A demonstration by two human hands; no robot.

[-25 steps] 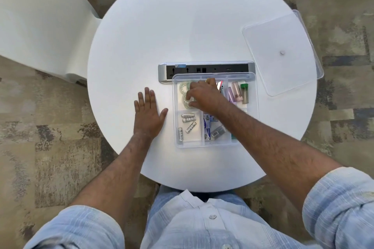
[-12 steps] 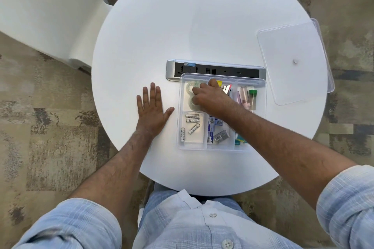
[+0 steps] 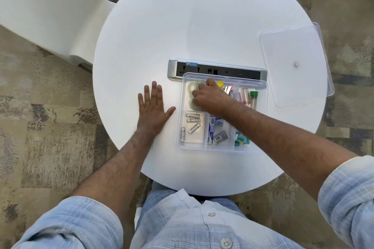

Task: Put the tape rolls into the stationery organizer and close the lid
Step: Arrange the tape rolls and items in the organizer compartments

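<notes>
Tape rolls [image 3: 192, 87] lie in the organizer's [image 3: 263, 107] far-left compartment, one roll beyond the other, both lying flat and partly hidden under my right hand [image 3: 210, 99]. That hand hangs over them with its fingers curled down into the compartment; I cannot tell whether it pinches a roll or only rests on top. My left hand [image 3: 152, 107] lies flat and spread on the table [image 3: 202, 16], palm down, holding nothing, just beside the organizer's left wall.

The relation I am watching is the lid [image 3: 293, 62] — it sits at the table's right edge, overhanging it a little, well apart from the organizer and to the far right of both hands. My right hand is plainly the nearer one; the left would have to cross the whole box. So I judge the rolls are as good as placed and the closing falls to the right hand: withdraw from the compartment, swing right to the lid, bring it back over the box.

The lid's long side runs away from me and slightly tilted, whereas the organizer's long side runs left to right along the power strip [image 3: 216, 69] — so it will likely need a turn before it seats.
</notes>
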